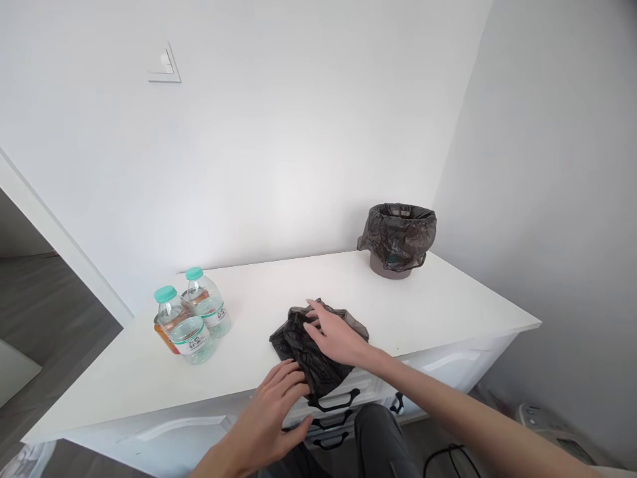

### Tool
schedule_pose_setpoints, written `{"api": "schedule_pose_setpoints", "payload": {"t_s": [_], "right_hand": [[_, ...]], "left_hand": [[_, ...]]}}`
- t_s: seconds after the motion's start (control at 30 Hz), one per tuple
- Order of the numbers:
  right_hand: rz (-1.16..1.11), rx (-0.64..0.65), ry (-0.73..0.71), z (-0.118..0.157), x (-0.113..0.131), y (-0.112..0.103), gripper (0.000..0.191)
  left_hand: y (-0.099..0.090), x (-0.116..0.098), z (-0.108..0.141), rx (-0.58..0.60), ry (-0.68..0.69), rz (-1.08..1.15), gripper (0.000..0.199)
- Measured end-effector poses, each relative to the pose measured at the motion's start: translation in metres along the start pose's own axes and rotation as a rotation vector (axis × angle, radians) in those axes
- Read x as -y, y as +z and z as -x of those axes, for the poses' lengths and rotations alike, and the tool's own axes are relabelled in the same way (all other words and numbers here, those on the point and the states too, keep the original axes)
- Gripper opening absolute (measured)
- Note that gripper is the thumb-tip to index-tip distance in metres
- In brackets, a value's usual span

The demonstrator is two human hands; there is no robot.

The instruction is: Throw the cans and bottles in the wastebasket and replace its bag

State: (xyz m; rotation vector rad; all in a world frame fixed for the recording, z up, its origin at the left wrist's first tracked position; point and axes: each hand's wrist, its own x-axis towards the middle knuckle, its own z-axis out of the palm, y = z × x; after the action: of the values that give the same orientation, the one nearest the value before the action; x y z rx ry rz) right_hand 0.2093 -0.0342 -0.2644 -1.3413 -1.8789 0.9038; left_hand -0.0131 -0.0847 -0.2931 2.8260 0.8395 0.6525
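Observation:
A crumpled black plastic bag point(326, 375) lies at the front edge of the white countertop, part of it hanging over the drawers. My right hand point(336, 335) rests on top of the bag from the right, its fingers apart and stretched across the folds. At the bag's lower left side is my left hand point(271, 415), its fingertips touching the plastic. The left thumb stands away from the fingers, below the counter edge. Folds partly hide what lies under the right fingertips.
Two clear bottles with green caps point(192, 335) stand at the left, with cans point(166, 337) behind them. A small bin point(391, 267) lined with a black bag stands at the back right. Black drawer handles point(333, 401) jut out below the white countertop point(279, 285).

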Motion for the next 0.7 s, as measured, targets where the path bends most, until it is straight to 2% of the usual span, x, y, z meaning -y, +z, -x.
{"api": "schedule_pose_setpoints", "payload": {"t_s": [0.03, 0.1, 0.17, 0.2, 0.27, 0.37, 0.43, 0.47, 0.53, 0.6, 0.7], "right_hand": [[0.093, -0.014, -0.060, 0.005, -0.002, 0.002, 0.057], [0.197, 0.033, -0.111, 0.016, -0.002, 0.007, 0.058], [0.202, 0.120, -0.049, 0.026, -0.001, 0.011, 0.067], [0.193, 0.147, -0.013, 0.030, -0.001, 0.012, 0.070], [0.209, 0.166, -0.029, 0.037, -0.006, 0.011, 0.071], [0.349, 0.194, -0.260, 0.048, -0.022, -0.003, 0.074], [0.449, 0.220, -0.383, 0.055, -0.037, -0.017, 0.085], [0.485, 0.217, -0.409, 0.058, -0.043, -0.023, 0.085], [0.495, 0.161, -0.386, 0.061, -0.054, -0.032, 0.062], [0.424, 0.077, -0.270, 0.059, -0.058, -0.034, 0.034], [0.320, -0.034, -0.084, 0.043, -0.060, -0.026, 0.036]], "left_hand": [[0.004, 0.002, 0.003, -0.045, -0.051, -0.007, 0.027], [0.016, 0.005, 0.006, -0.086, -0.140, -0.004, 0.045], [0.031, 0.009, 0.002, -0.125, -0.187, -0.006, 0.067], [0.038, 0.011, -0.002, -0.130, -0.186, -0.011, 0.072], [0.049, 0.016, -0.011, -0.130, -0.169, -0.014, 0.062], [0.052, 0.025, -0.019, -0.123, -0.204, 0.082, 0.041], [0.046, 0.029, -0.020, -0.132, -0.325, 0.204, 0.029], [0.042, 0.030, -0.019, -0.140, -0.410, 0.258, 0.024], [0.033, 0.032, -0.017, -0.164, -0.569, 0.314, 0.028], [0.026, 0.035, -0.017, -0.192, -0.664, 0.308, 0.039], [0.020, 0.041, -0.021, -0.207, -0.693, 0.282, 0.040]]}}
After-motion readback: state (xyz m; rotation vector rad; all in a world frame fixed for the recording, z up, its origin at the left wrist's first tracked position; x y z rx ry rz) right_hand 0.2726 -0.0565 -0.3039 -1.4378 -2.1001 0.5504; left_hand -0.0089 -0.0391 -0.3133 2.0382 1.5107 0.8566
